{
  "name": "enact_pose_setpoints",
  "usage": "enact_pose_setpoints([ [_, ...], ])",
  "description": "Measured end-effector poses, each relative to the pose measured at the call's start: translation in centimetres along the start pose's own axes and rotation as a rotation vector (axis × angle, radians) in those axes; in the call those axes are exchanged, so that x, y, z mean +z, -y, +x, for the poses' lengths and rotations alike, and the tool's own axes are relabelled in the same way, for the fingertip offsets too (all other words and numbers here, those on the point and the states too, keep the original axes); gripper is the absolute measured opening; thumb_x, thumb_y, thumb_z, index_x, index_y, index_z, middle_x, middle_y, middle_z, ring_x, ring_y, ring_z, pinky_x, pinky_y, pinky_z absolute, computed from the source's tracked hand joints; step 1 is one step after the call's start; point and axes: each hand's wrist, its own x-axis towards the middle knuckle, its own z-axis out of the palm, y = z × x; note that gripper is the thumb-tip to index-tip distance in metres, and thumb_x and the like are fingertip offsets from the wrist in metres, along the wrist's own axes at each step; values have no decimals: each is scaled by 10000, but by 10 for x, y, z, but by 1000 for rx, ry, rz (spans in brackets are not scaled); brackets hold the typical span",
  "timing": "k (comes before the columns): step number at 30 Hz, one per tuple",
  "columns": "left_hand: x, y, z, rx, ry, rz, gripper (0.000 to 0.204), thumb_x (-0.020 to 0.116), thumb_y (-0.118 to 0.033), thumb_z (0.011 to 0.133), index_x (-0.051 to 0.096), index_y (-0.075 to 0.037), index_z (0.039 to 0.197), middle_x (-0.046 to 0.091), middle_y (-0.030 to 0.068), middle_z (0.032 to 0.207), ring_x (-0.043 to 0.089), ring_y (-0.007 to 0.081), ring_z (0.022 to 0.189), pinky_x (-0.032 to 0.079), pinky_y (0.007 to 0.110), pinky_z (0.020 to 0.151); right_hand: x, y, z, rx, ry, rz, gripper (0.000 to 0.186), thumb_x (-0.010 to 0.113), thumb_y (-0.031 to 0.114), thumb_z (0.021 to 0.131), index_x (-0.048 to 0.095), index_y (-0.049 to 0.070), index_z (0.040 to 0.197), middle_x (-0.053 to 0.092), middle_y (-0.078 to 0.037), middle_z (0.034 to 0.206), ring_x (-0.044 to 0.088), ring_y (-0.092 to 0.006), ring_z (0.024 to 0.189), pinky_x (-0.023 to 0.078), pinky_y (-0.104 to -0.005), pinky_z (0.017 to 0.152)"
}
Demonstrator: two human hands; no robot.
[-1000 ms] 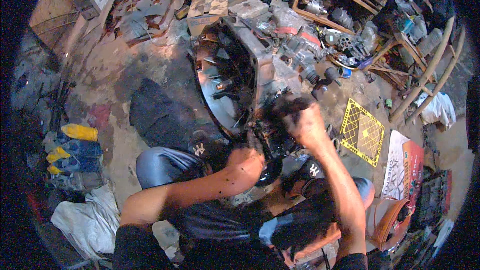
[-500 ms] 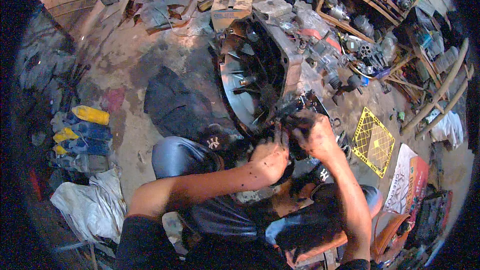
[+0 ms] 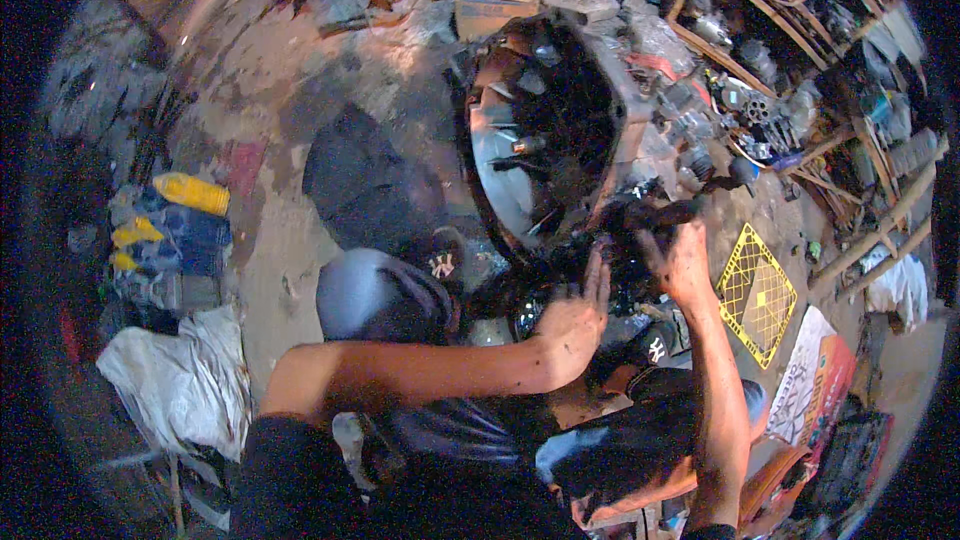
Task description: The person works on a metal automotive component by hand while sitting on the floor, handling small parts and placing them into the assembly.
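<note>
A large, hollow cast-metal housing (image 3: pixel 628 130) stands on the floor in front of me, its dark opening turned toward the left and a pale shiny surface inside. Dark, greasy parts lie at its near end, between my knees. My left hand (image 3: pixel 577 335) is beside them, fingers stretched upward and nothing visible in them. On the right, my right hand (image 3: pixel 685 260) has blackened fingers bent over the dark parts at the housing's near right. Whatever those fingers hold is too dark and blurred to name.
A dark cloth (image 3: pixel 355 180) lies left of the housing. Yellow-and-blue bottles (image 3: pixel 190 195) and a whitish sack (image 3: pixel 185 370) are farther left. To the right are a yellow plastic grid (image 3: pixel 758 298), a printed sack (image 3: pixel 815 375), loose machine parts (image 3: pixel 760 110) and wooden shelves (image 3: pixel 740 60).
My right hand has moved away from the left, up and to the right. The left hand's fingers have straightened. The whole view has shifted slightly.
</note>
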Motion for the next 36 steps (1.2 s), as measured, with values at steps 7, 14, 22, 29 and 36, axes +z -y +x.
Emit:
enact_pose_setpoints([
  [7, 15, -8, -15, 48, -103, 264, 523, 435, -127, 870, 407, 107, 1337, 267, 365, 1436, 591, 286, 1038, 470, 355, 853, -18, 32, 13, 238, 38, 386, 269, 707, 120, 788, 643, 21, 1029, 682, -155, 976, 648, -305, 904, 495, -391, 828],
  [14, 9, -10, -24, 189, -37, 89, 499, 481, -155, 838, 478, 69, 1283, 400, 308, 1368, 593, 325, 1018, 462, 426, 886, -26, 38, 10, 261, 228, 278, 344, 667, 121, 848, 579, -3, 1157, 650, -122, 1094, 615, -239, 998, 476, -360, 891],
  [22, 13, -2, -23, 223, -42, -14, 457, 467, -122, 854, 501, 50, 1275, 484, 255, 1325, 599, 292, 997, 446, 378, 849, -31, 35, 6, 273, 310, 211, 313, 667, 137, 850, 610, -1, 1125, 670, -107, 985, 625, -216, 897, 480, -342, 846],
  [29, 5, -4, -21, 209, 41, -113, 467, 477, -117, 846, 495, 62, 1276, 461, 291, 1331, 615, 303, 984, 449, 402, 872, -11, -4, -17, -145, 182, 4, 333, 647, 132, 867, 580, 16, 1172, 611, -149, 1164, 588, -263, 1050, 446, -367, 935],
  [36, 3, -7, -16, 81, -87, -65, 490, 507, -102, 830, 480, 75, 1286, 426, 322, 1349, 619, 319, 976, 496, 384, 832, -1, -22, -22, -140, 88, -134, 425, 669, 109, 754, 590, 55, 1169, 598, -163, 1178, 561, -357, 1063, 414, -441, 959],
])
